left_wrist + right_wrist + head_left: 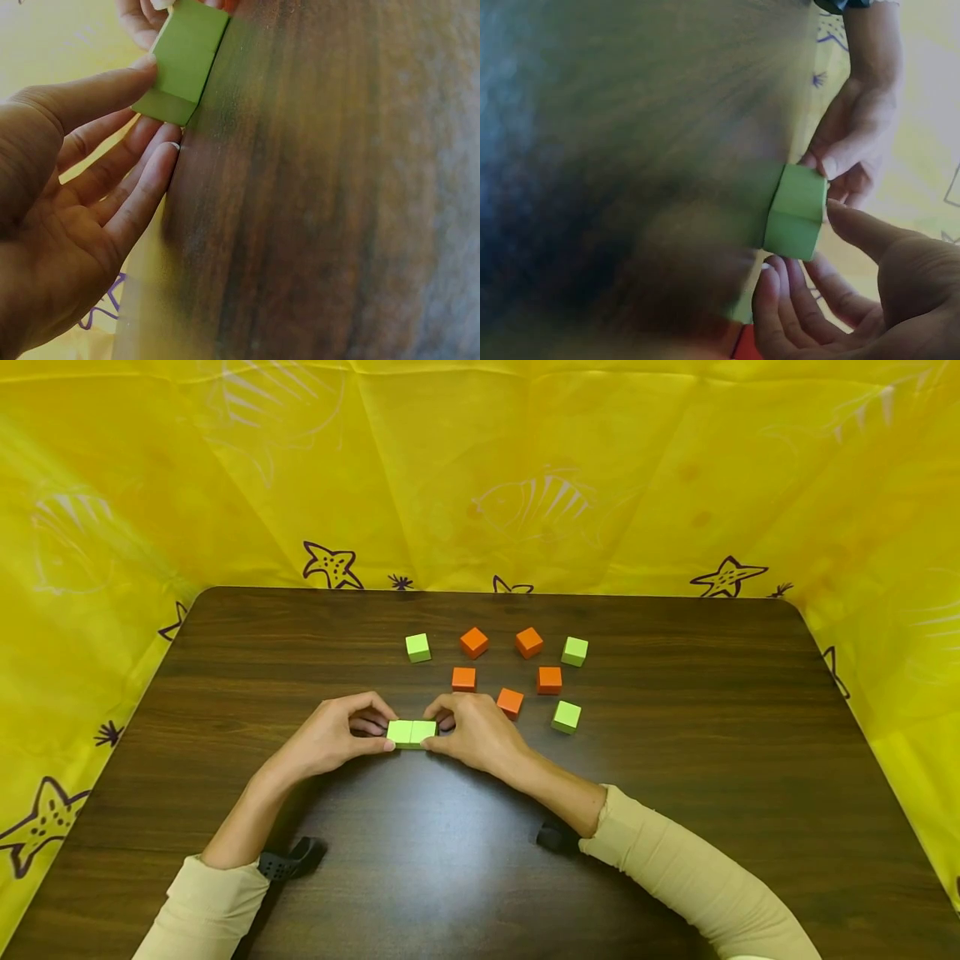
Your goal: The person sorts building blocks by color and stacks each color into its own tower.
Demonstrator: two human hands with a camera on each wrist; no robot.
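Two light-green cubes sit face to face in a short row on the dark tabletop. My left hand pinches the left green cube between thumb and fingers from its left side. At the other end, the right green cube is pinched by my right hand, its thumb at the near face. Seen from the left wrist, the thumb lies against the green pair. In the right wrist view the seam between the cubes shows, with both hands around them.
Beyond my hands lie several orange cubes and more green cubes, spread apart. One orange cube is right beside my right hand. The brown wooden table ends at a yellow patterned cloth at the back and sides.
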